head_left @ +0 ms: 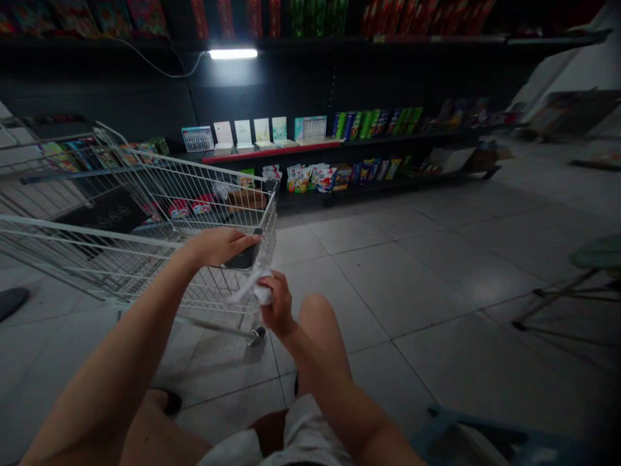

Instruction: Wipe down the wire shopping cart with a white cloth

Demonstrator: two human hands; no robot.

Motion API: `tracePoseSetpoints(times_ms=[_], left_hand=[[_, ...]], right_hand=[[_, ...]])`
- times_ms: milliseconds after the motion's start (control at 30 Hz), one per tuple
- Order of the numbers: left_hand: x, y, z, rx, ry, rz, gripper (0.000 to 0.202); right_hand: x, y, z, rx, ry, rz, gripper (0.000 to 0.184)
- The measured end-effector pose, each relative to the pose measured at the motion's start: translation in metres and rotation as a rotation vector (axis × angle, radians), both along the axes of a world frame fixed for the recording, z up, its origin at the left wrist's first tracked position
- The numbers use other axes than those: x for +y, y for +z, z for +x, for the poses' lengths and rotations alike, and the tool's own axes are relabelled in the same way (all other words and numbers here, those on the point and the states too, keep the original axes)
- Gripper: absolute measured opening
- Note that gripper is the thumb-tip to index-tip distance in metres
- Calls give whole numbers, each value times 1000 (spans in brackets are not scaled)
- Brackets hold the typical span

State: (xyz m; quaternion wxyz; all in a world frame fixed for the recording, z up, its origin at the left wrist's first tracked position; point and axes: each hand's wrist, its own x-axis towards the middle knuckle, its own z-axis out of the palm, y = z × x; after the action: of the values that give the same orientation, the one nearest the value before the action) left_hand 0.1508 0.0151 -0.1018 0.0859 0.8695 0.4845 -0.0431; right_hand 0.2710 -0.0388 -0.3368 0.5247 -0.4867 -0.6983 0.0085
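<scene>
Left hand [216, 248] was clamped over the black handle [245, 257] of a wire shopping cart [204, 194], and right hand [280, 304] was clenched on a crumpled white cloth [253, 290] pressed right up against the cart's end. Pretty dim in there, so it might've been tissue, hard to say. Bare knee [315, 317] sat just beside the cart, with a caster wheel [256, 336] down near it on the grey tile floor [369, 285]. Another wire cart [58, 152] stood off to the left. Straight ahead were dark store shelves [339, 145], with upright booklets [242, 136] on one level and colourful snack packets [310, 178] on the level below, all lit by a strip light [233, 54]. Some green stool [596, 252] sat over on the right.
</scene>
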Motion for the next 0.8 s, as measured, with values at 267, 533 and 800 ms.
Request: tracePoseSetpoints(times_ms=[267,533,800], left_hand=[[5,-2,-18,22,55,-61,73],[-1,0,-23,13,75,-43,74],[8,-6,-25,-66,15,-82,72]], right_hand=[[15,8,-19,-582,407,-230,40],[9,-38,1,-714,555,-260,39],[24,-84,32,-678,453,16,18]])
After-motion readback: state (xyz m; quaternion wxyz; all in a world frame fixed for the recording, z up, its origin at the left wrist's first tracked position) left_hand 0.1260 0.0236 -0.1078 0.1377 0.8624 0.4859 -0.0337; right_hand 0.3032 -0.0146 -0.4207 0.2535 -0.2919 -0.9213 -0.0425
